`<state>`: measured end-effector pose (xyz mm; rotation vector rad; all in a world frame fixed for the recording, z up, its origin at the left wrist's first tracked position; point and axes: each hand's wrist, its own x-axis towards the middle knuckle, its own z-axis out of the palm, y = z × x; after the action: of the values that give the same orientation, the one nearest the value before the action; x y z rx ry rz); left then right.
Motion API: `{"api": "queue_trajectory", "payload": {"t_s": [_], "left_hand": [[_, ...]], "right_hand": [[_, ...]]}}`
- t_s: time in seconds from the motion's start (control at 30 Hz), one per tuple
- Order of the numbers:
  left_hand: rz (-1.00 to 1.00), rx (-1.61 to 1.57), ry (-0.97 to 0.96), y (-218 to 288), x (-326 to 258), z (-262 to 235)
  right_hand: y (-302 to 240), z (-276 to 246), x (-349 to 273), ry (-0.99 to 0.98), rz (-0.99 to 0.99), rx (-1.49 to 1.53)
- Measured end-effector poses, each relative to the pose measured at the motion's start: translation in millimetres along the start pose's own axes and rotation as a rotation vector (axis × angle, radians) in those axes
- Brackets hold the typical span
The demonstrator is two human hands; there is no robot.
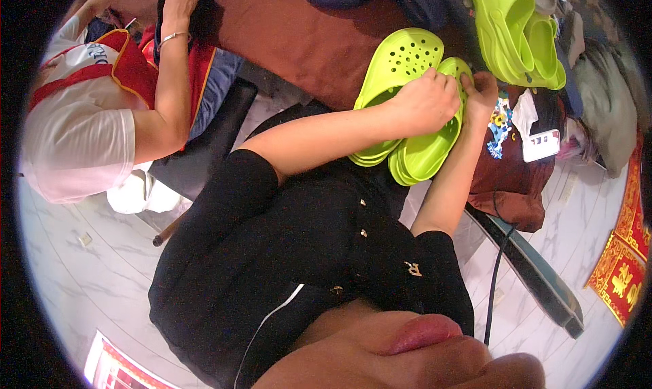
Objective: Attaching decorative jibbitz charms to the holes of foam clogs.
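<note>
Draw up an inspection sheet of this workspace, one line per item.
Surface: brown cloth, wrinkled.
Job's things: two lime-green perforated clogs side by side, the left clog and the right clog.
Clutter: another lime-green pair, dark blue footwear, small multicoloured pieces and a flat white object.
Hands: left hand bent over the right clog, fingertips hidden; right hand at its outer side, grip unclear.
Cables: one black cable hanging on the right; ends not traceable.
Surroundings: co-worker in a white-sleeved top at left, marble-patterned floor, red-and-gold decoration at right.
</note>
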<state>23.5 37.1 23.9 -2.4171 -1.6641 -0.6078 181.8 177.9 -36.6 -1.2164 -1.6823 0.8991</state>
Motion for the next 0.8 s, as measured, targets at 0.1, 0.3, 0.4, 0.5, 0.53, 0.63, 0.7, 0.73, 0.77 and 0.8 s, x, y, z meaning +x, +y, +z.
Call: {"api": "queue_trajectory", "payload": {"t_s": [0.1, 0.3, 0.4, 0.5, 0.53, 0.63, 0.7, 0.73, 0.77, 0.8], "left_hand": [[0.008, -0.001, -0.035, 2, 1, -2], [-0.015, -0.002, -0.091, 2, 3, -1], [-0.008, -0.009, -0.06, 0, 2, 2], [-0.003, -0.022, -0.082, 1, 5, 2], [0.003, -0.022, -0.085, 1, 5, 1], [-0.009, -0.016, -0.117, 0, 5, 0], [-0.009, -0.019, -0.11, -1, 5, 3], [-0.011, -0.019, -0.102, -1, 5, 4], [-0.009, -0.023, -0.105, -1, 6, 5], [-0.012, -0.028, -0.096, -2, 6, 5]], "right_hand": [[-6, 0, -6, 0.025, -0.04, -0.084], [-14, -5, -13, 0.075, -0.045, -0.044], [-10, -20, -16, 0.148, -0.076, 0.066], [-22, -55, -26, 0.43, -0.003, 0.039], [-12, -70, -26, 0.459, -0.054, 0.054], [2, -95, -36, 0.477, -0.04, -0.001], [4, -101, -47, 0.464, 0.036, -0.116], [5, -102, -53, 0.465, 0.04, -0.119], [7, -103, -60, 0.353, 0.055, -0.176], [9, -101, -66, 0.239, 0.07, -0.229]]}}
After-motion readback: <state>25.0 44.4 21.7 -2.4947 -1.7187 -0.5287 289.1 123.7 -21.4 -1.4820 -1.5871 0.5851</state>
